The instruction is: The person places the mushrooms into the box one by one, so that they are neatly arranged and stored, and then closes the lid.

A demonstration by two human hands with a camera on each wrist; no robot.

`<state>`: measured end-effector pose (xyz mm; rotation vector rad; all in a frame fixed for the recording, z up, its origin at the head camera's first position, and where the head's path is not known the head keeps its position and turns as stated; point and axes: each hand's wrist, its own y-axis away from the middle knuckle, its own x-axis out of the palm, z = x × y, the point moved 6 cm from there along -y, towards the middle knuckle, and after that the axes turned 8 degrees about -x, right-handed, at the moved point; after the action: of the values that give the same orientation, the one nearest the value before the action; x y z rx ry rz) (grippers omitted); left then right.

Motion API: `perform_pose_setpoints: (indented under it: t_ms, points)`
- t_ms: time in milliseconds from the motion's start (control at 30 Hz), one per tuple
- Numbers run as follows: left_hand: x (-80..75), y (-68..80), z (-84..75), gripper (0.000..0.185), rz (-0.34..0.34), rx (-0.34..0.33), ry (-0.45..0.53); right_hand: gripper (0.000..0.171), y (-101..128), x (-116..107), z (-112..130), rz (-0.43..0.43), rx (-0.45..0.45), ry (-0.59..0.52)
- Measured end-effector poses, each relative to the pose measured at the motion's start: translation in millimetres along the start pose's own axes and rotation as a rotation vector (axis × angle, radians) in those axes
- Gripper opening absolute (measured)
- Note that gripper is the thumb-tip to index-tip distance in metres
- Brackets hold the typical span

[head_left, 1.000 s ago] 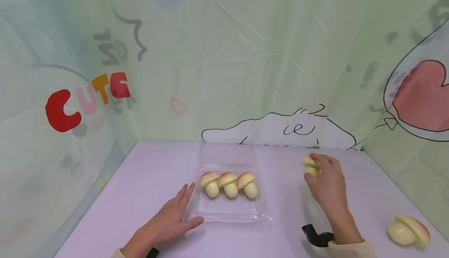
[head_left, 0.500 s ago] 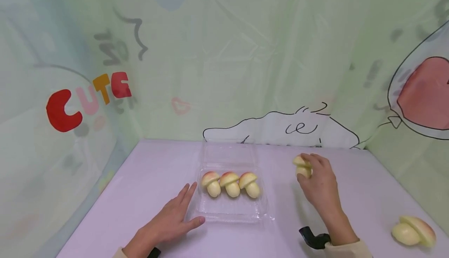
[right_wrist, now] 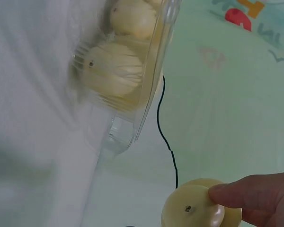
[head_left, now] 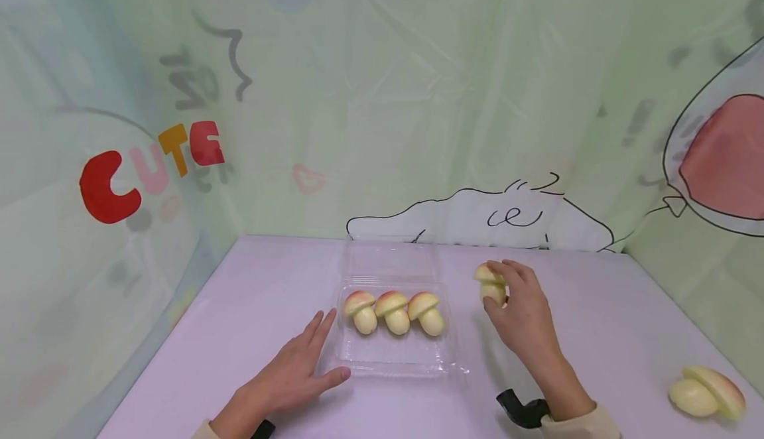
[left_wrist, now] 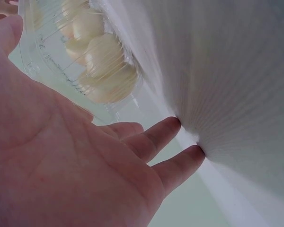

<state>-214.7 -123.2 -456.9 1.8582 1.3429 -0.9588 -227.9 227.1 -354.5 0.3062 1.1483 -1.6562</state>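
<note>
The toy mushroom (head_left: 491, 285), pale with a reddish-yellow cap, is pinched between the thumb and fingers of the right hand (head_left: 520, 316), held above the lilac table (head_left: 256, 293) just to the right of the clear plastic tray (head_left: 394, 359). The right wrist view shows what the head view does not: the mushroom's round stem end with a small dark dot at its centre (right_wrist: 192, 213), a fingertip (right_wrist: 236, 194) pressed against its side. The tray holds three more mushrooms (head_left: 394, 312) in a row, caps toward the back; its open lid (head_left: 390, 260) lies flat behind it. The left hand (head_left: 286, 376) rests flat on the table with fingers straight and spread, thumb beside the tray's front left corner, gripping nothing. A fifth mushroom (head_left: 707, 392) lies well apart at the table's right edge. On the green backdrop, coloured letters read "CUTE" (head_left: 149, 167).
</note>
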Motion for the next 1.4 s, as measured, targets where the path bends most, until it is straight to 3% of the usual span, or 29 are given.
perform_pose_setpoints:
  t_ms: [567,1400]
  points:
    - [0.6,-1.4,0.4,0.098,-0.010,-0.004,-0.012,0.053,-1.1,28.8,30.8,0.073,-0.093,-0.049]
    - [0.7,-0.6,-1.4,0.097,-0.007,-0.016,-0.009,0.055,19.2,77.7,80.9,0.140,-0.353,-0.171]
